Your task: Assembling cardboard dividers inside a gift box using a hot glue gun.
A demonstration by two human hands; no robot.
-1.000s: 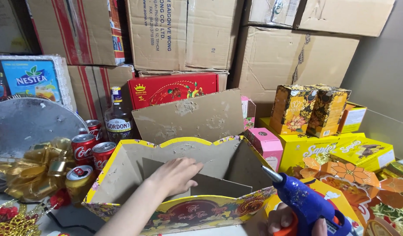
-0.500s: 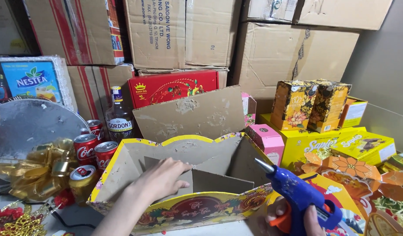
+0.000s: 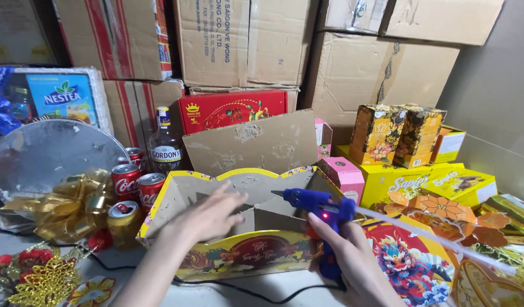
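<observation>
Glue gun (image 3: pixel 319 207) now swung over the box (image 3: pixel 239 250) — right hand (image 3: pixel 353 256) clamped on it, left hand (image 3: pixel 208 216) flat, spread.

Glue gun swung in over the box

My right hand (image 3: pixel 353 256) has brought the blue glue gun (image 3: pixel 321 207) up from the lower right corner and turned it, so its nozzle now points left over the open cardboard box (image 3: pixel 239 227). My left hand (image 3: pixel 208 216) has lifted off the box's floor (fingers spread) and hovers by the inner divider.
</observation>
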